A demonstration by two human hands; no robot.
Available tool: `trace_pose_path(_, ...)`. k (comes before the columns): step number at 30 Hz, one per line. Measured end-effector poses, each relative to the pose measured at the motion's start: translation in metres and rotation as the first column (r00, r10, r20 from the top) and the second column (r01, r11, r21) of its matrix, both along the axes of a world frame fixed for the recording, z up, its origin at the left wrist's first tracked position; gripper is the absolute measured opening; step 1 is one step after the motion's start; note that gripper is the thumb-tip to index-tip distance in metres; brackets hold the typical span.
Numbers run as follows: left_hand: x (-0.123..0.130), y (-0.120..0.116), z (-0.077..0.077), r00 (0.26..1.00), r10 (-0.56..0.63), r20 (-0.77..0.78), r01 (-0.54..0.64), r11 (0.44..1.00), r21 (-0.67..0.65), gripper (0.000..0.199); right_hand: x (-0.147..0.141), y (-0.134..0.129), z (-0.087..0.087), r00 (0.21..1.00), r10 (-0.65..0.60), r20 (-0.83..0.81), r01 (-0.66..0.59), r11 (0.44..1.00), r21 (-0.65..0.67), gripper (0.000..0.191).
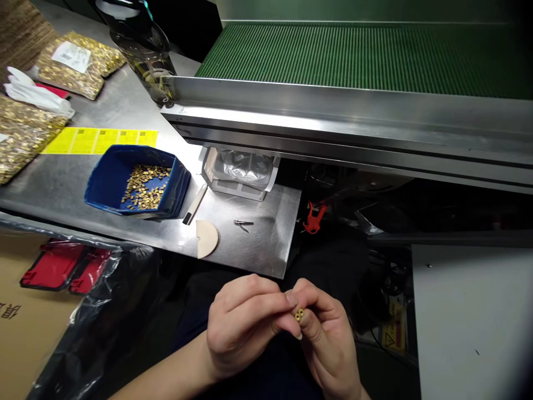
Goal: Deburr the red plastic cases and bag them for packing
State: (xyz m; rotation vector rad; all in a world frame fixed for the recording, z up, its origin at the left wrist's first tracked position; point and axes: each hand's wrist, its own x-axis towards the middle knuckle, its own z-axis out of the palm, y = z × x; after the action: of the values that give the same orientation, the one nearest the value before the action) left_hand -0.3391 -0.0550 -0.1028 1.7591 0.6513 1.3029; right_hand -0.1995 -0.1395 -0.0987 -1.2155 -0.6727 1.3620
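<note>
Grip of the left hand (245, 325) and of the right hand (328, 336): both pinched to at thumb and forefinger, tips meeting on a tiny brass-coloured piece (299, 315). Two round holes show; one part or two side by side, cannot tell. Landmark: blue bin (181, 189). Piece is held in the air, right of the bin and on the wearer's side of it. Handling, by judgement: light, stiff, hard to crush, smooth enough to slip or roll; best taken by its outer sides, holes left uncovered. Loose gold-coloured parts (145, 197) lie inside the bin. Counter (266, 250) is shiny metal, probably slick; a dropped piece would likely skitter. Just right of the bin, a slanting cutter-like tool (195, 205); past that, a grey tray (239, 189) with clear plastic (245, 166) in it. Right of the bin and nearer the wearer, a pale half-round piece (207, 239), then a small hand tool (242, 224). Beyond the bin, yellow labels (108, 141); farther off to its left, bags of gold-coloured parts (83, 80). Green ribbed belt (358, 58) behind a metal rail (333, 108), both beyond the bin and rightward.
</note>
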Motion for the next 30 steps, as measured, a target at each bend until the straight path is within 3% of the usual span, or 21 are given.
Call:
trace_pose_path(11,0.007,0.009,0.005,0.999,-0.033,-0.032,0.035,0.998,0.055,0.011,0.01,0.004,0.001,0.999,0.008,0.044,-0.008,1.0,0.009,0.016)
trace_pose_path(21,0.002,0.011,0.009,0.997,-0.045,-0.067,0.05,0.996,0.079,0.013,0.01,0.003,0.005,0.999,0.03,0.043,-0.031,1.0,0.007,0.018)
trace_pose_path(23,0.002,0.014,0.0,0.997,-0.052,-0.059,0.057,0.994,0.097,0.017,0.011,0.008,-0.002,0.999,0.016,0.038,-0.016,1.0,-0.005,0.019)
trace_pose_path(26,0.007,0.031,-0.033,0.993,-0.057,-0.105,0.074,0.983,0.168,0.019,0.017,0.023,-0.034,0.986,-0.149,0.075,0.156,0.982,-0.11,0.023)
trace_pose_path(28,0.015,0.048,-0.064,0.959,-0.057,-0.279,0.105,0.981,0.161,0.016,0.03,0.032,-0.062,0.937,-0.313,0.155,0.336,0.928,-0.163,0.027)
trace_pose_path(30,0.029,0.067,-0.093,0.821,-0.117,-0.559,0.227,0.965,0.131,0.02,0.056,0.035,-0.082,0.866,-0.425,0.262,0.47,0.872,-0.139,0.032)
